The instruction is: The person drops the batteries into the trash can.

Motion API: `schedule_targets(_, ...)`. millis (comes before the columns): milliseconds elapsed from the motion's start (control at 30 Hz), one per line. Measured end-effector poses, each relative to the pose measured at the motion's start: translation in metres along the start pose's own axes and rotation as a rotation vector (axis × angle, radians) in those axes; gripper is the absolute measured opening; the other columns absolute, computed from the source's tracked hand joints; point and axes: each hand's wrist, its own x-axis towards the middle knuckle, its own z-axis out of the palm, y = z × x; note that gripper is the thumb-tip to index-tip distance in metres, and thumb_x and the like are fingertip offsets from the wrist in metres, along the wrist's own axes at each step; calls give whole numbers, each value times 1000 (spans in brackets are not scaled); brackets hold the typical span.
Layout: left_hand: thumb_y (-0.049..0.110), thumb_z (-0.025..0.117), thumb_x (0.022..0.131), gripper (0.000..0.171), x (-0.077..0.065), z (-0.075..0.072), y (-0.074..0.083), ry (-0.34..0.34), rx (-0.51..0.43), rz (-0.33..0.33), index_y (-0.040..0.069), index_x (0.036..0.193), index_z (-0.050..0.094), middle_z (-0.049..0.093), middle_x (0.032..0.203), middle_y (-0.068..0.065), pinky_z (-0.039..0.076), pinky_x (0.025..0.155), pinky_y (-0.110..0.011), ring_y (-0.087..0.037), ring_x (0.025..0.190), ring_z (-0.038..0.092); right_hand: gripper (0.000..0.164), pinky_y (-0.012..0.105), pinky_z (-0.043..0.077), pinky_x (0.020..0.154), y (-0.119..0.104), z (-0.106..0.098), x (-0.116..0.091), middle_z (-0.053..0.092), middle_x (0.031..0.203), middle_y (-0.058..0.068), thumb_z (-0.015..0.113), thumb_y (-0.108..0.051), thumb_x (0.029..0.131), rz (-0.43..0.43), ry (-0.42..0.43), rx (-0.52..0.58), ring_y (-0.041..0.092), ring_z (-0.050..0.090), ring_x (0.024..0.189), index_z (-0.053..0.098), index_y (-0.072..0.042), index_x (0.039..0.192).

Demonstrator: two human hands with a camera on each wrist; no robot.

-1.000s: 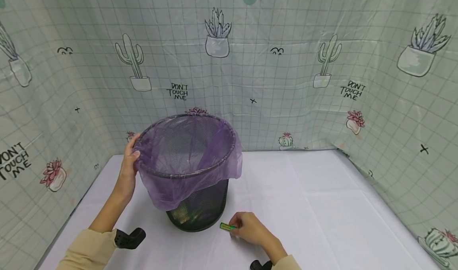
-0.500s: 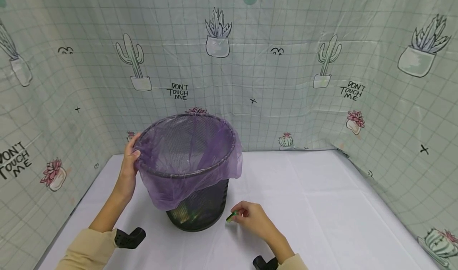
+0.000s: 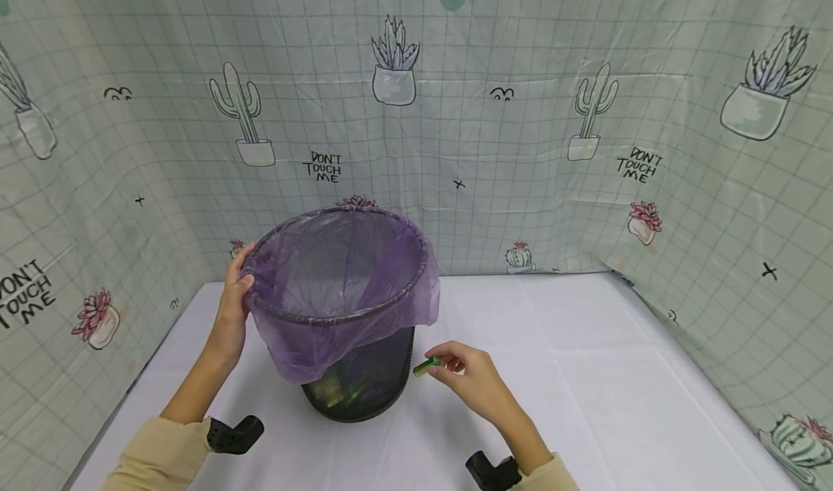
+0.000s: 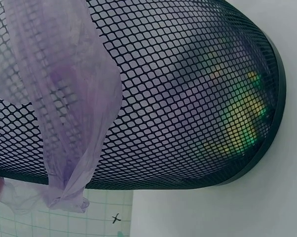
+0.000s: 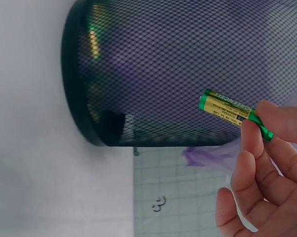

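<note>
A black mesh wastebasket stands on the white tabletop, lined with a thin purple bin bag folded over its rim. My left hand grips the rim at the left, thumb in front on the bag. Just right of the basket, above the table, my right hand pinches a green and gold battery by one end between thumb and fingers. The battery is apart from the basket wall. Through the mesh in the left wrist view, blurred yellow and green things show at the bottom; their kind is unclear.
A white cloth covers the table. Grid-patterned curtains with cactus drawings hang behind and on both sides. Black devices sit at both wrists, near beige sleeves.
My right hand has lifted the battery off the table and carried it upward and slightly right, turning its free end downward. The left hand and wastebasket have stayed in place.
</note>
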Motion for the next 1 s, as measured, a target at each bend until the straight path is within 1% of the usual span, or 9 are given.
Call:
schedule_targets(100,31,28,94,57,0,0,1,1,2,-3,21,149,16,11,151,-6,14,104,-36,-12,129,23,18,23,45,71,-7,-6,0,62,81,-2,67,-17,84,-19,40,7,8,54,76,68,-10,100)
schedule_targets(300,31,28,94,57,0,0,1,-3,0,-5,21,149,15,9,152,-6,11,106,-38,-13,130,22,18,24,45,77,-23,-14,-1,63,84,-3,67,-15,84,17,121,58,10,54,80,68,-13,102)
schedule_targets(367,31,28,94,57,0,0,1,-4,0,-6,21,149,15,9,152,-6,12,106,-38,-13,130,22,18,24,44,77,-28,-17,-1,63,85,-3,67,-15,85,11,148,72,10,54,81,68,-13,103)
schedule_targets(633,31,28,94,56,0,0,0,-6,-4,-2,22,148,16,12,150,-5,15,103,-35,-12,129,24,21,25,45,76,-46,-29,1,64,89,-2,65,-17,86,-82,239,79,10,55,83,66,-13,107)
schedule_targets(867,31,28,94,56,-1,0,-2,-5,-8,0,22,148,16,12,150,-5,16,103,-34,-12,128,25,22,26,45,76,-57,-37,8,64,90,0,65,-15,86,-154,302,80,11,55,83,66,-10,108)
schedule_targets(1000,31,28,94,57,0,0,-1,-5,-9,-1,20,148,15,11,151,-6,15,103,-34,-12,129,24,22,26,44,76,-67,-42,12,63,90,1,64,-14,87,-177,335,86,12,54,83,65,-10,109)
